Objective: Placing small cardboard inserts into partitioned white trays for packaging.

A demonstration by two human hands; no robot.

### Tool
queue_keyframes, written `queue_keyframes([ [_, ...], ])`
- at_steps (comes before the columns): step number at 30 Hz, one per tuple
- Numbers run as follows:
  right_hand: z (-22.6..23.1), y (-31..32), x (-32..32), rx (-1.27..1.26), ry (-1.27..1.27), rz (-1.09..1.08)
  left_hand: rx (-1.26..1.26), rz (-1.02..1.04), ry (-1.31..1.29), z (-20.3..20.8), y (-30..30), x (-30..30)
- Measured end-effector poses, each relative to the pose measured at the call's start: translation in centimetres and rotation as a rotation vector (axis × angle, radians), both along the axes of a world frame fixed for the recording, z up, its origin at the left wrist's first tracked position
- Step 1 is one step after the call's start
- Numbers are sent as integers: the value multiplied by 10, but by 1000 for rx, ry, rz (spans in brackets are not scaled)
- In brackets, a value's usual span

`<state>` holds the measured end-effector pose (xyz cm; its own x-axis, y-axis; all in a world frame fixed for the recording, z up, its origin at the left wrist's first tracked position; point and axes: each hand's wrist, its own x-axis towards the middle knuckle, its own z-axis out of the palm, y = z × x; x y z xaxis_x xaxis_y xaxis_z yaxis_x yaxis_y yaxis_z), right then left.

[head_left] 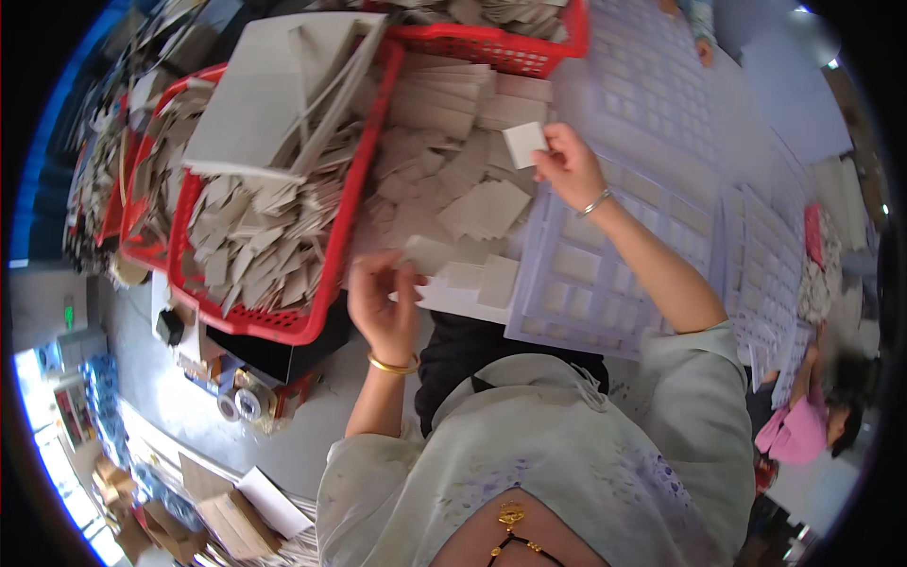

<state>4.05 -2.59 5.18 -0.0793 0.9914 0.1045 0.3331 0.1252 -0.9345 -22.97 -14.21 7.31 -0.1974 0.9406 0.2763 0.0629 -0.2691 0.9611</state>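
Pinched in my right hand is a small white card piece, raised over the right side of the work table. My left hand is loosely curled beside the red basket's edge, thumb and fingers apart and nothing visible between them. Close to its fingertips lie several flat card pieces along the table's near edge. Beyond them spreads a loose heap of grey-white card pieces. A pale plastic tray with square compartments sits below my right forearm.
A red basket full of card scraps stands at left, with large grey boards across its top. Another red basket is at the back. More compartment trays cover the far right. A person in pink is at far right.
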Motion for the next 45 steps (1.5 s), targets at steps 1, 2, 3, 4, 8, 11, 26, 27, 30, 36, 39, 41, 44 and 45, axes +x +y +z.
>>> queue_keyframes([
  [1, 1, -7, 29, -82, -14, -85, -27, -83, -17, -7, 3, 19],
  [2, 3, -16, 56, -81, -28, -115, -53, -171, -35, -15, 8, 38],
  [3, 5, -26, 80, -154, -69, -235, -125, -271, -26, -18, 15, 55],
  [4, 6, -36, 102, -227, -108, -356, -196, -372, -14, -21, 22, 73],
  [8, 5, -73, 174, -260, -81, -541, -220, -609, 6, -42, 53, 156],
  [11, 1, -94, 205, -263, -68, -597, -215, -717, 95, -56, 77, 212],
  [26, -52, -120, 253, -240, -118, -488, -2, -839, 746, -122, 126, 324],
  [27, -55, -117, 252, -241, -113, -487, 33, -857, 793, -122, 127, 324],
  [30, -64, -107, 253, -314, -116, -478, 137, -795, 910, -115, 122, 326],
  [36, -79, -95, 247, -145, -452, -213, 149, -758, 973, -88, 97, 311],
  [39, -80, -95, 234, -76, -586, -219, 189, -755, 784, -68, 75, 283],
  [41, -70, -97, 215, -119, -723, -332, 202, -727, 714, -59, 58, 251],
  [44, -74, -102, 208, 109, -932, -308, 192, -616, 610, -44, 35, 201],
  [45, -77, -103, 209, 116, -916, -282, 175, -530, 587, -43, 28, 183],
])
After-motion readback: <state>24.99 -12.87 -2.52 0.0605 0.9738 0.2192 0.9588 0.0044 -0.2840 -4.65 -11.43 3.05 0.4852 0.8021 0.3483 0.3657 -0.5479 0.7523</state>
